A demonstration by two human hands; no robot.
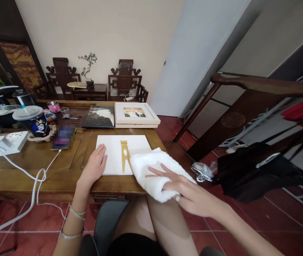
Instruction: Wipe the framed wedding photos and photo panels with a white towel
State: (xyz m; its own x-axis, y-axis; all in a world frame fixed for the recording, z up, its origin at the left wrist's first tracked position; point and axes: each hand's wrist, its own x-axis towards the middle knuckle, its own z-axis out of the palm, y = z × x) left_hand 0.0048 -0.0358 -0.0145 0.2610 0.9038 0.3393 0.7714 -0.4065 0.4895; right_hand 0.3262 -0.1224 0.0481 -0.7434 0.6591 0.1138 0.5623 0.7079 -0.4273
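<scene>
A white flat board (114, 151) lies on the wooden table (47, 160) in front of me, with a thin gold cat-shaped stand piece (125, 156) lying on it. My left hand (94, 167) rests flat on the board's left edge, fingers together, pinning it down. My right hand (183, 192) presses a folded white towel (151, 170) against the board's right side and the table's corner. The towel hides the board's lower right corner.
A white-framed photo (135, 113) and a dark print (99, 117) lie at the table's far side. A lidded cup with a straw (32, 121), a phone (63, 137), a power strip (10, 142) with trailing cables sit left. A dark chair (247, 106) and a black bag (255, 170) stand right.
</scene>
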